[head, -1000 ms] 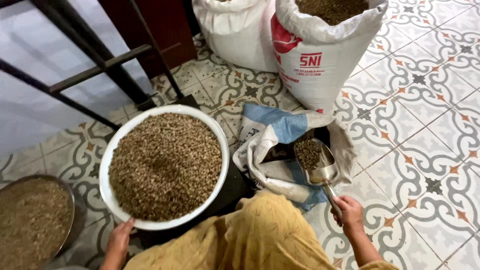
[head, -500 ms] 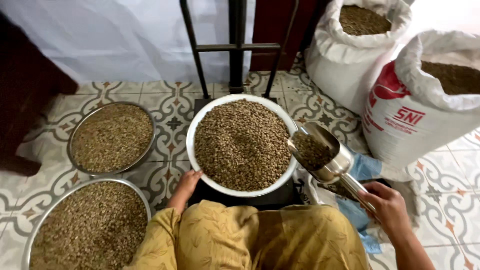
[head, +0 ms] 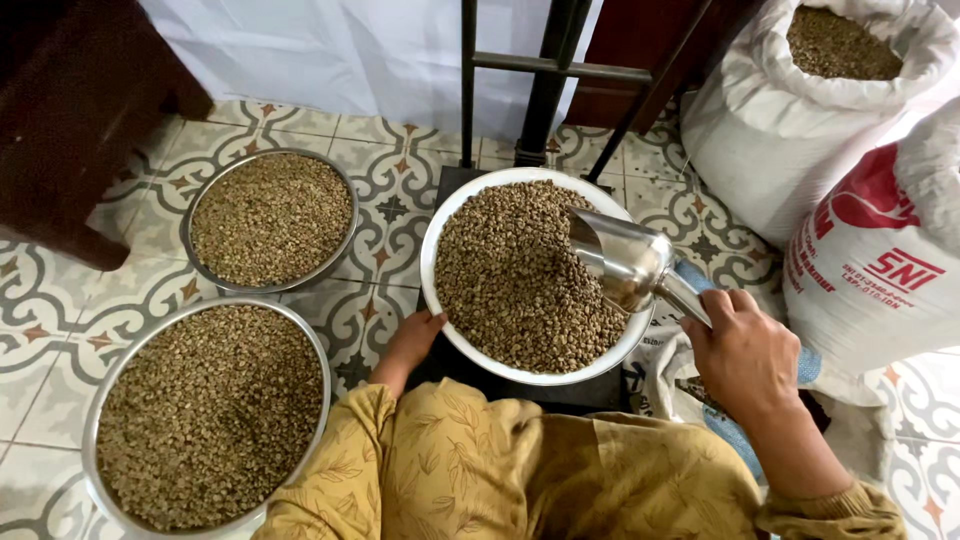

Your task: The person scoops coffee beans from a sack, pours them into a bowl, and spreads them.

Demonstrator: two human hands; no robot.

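Tipping a metal scoop [head: 625, 262], gripped in right hand [head: 745, 350], over white bowl [head: 440, 300] of beans; left hand [head: 415, 335] steadying bowl's near rim.

Small bean-sorting workroom suggested: patterned tiled floor [head: 385, 195] used as workspace, big open sacks [head: 800, 120] of beans (unroasted, greenish), filled metal pans [head: 270, 220], white basin [head: 525, 275].

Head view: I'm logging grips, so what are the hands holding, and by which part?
The right hand holds the metal scoop by its handle. The left hand grips the white bowl at its near rim.
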